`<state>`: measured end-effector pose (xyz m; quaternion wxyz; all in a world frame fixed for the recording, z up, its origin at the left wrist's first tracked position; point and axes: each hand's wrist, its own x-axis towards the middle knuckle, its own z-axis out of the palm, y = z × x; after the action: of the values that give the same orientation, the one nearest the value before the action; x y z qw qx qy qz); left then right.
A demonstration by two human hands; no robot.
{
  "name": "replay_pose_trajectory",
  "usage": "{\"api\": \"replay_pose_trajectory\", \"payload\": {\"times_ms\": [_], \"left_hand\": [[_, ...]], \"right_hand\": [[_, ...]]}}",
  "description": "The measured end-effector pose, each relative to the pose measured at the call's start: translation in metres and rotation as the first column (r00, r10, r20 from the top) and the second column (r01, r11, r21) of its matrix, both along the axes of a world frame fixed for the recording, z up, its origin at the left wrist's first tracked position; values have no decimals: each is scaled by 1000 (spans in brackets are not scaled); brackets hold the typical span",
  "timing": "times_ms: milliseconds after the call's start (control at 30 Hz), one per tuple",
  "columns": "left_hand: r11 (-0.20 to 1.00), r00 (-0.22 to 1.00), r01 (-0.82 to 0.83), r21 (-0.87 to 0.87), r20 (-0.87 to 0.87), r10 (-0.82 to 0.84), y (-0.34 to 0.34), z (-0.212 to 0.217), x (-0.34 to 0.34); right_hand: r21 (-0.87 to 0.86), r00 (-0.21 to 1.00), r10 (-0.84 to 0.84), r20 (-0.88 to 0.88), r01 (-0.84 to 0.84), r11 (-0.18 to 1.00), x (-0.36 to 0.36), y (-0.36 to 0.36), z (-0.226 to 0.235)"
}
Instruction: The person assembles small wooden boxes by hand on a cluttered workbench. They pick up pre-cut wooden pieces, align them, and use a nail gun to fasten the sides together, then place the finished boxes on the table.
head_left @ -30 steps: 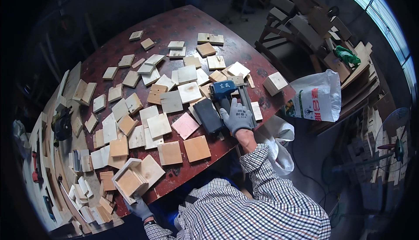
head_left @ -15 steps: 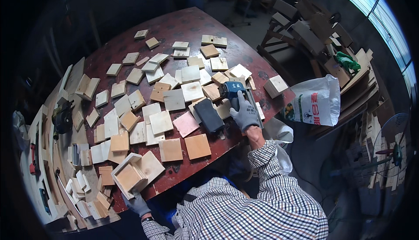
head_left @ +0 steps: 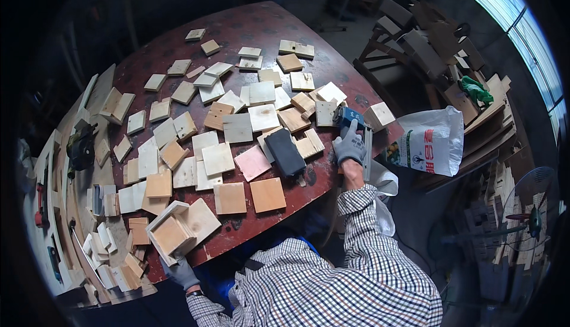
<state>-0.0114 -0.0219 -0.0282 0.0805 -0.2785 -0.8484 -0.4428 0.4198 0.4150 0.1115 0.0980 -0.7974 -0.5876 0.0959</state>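
Wooden squares cover nearly all of the dark red bench (head_left: 261,24), and my right hand (head_left: 349,146), gloved in grey, is closed around the blue power tool (head_left: 346,117) at the bench's right edge. The tool sits just beyond my knuckles, up and slightly left of the hand, touching it; its body runs roughly along the line of my forearm, pointing away from me toward the pale wood square (head_left: 325,112) just beside its nose. A black block (head_left: 284,152) lies near my hand's left side, tilted on the same diagonal, apart from the tool.

My left hand (head_left: 180,272) is far off at the near left edge of the bench, fingers curled under the open wooden box (head_left: 173,232), holding it from below. So the right hand is the one on the tool, and the left is well apart from it.

Against the earlier views, my right hand and the tool have slid to the right and away from the black block; a second ago they lay close against it, nearer the middle of the spread of squares. The white plastic sack (head_left: 432,141) hangs off the bench's right side as before, and my left hand keeps its place at the box.
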Motion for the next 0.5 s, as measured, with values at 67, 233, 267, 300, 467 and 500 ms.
{"api": "replay_pose_trajectory", "payload": {"times_ms": [67, 233, 267, 300, 467, 500], "left_hand": [[1000, 1000, -20, -18, -9, 20, 0, 0, 1], [1000, 999, -13, 29, 30, 12, -7, -8, -5], [999, 1000, -13, 38, 25, 12, -7, -12, -6], [999, 1000, -15, 47, 19, 14, -8, -16, -7], [1000, 1000, -14, 23, 11, 13, -5, -9, -3], [1000, 1000, -20, 11, -3, 20, -4, -6, -1]], "right_hand": [[41, 999, -41, -19, 42, 998, -3, 4, -9], [27, 999, -22, -31, 23, 999, 4, 13, -8], [6, 1000, 12, -6, -12, 1000, 6, 13, 1], [19, 998, 49, 41, -50, 999, 7, 13, 6], [95, 982, 72, 176, -89, 991, 4, 22, 23], [168, 973, 102, 208, -138, 976, -2, 27, 25]]}}
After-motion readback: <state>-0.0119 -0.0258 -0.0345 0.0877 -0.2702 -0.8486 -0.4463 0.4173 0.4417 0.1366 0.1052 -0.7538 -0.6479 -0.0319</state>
